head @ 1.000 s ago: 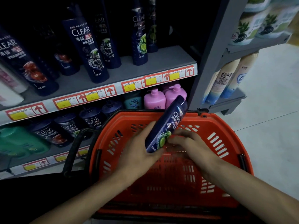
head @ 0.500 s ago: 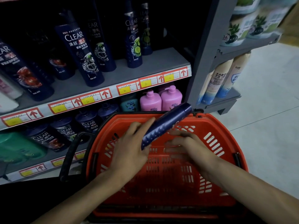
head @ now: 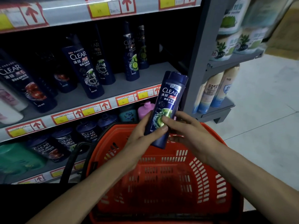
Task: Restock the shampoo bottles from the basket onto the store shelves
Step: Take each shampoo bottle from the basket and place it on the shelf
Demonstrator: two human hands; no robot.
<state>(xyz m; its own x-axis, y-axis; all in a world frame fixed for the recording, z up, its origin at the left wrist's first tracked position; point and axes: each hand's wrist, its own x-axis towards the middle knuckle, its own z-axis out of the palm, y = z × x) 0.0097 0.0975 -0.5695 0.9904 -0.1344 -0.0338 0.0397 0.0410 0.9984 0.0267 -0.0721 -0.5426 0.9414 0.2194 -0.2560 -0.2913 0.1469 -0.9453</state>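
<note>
Shampoo bottle is held near upright at frame centre above the basket. Its lower half is gripped by the left hand and pinched by the right hand. The shelf lies just up-left.

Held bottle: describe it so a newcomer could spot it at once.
Find the orange basket at the bottom. Above its far rim, the left hand and right hand grip a dark blue bottle. Unlike the shelf bottles, it is in the air, cap up.

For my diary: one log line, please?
dark blue plastic shampoo bottle | in left hand, right hand | over orange plastic basket | unshelved
</note>
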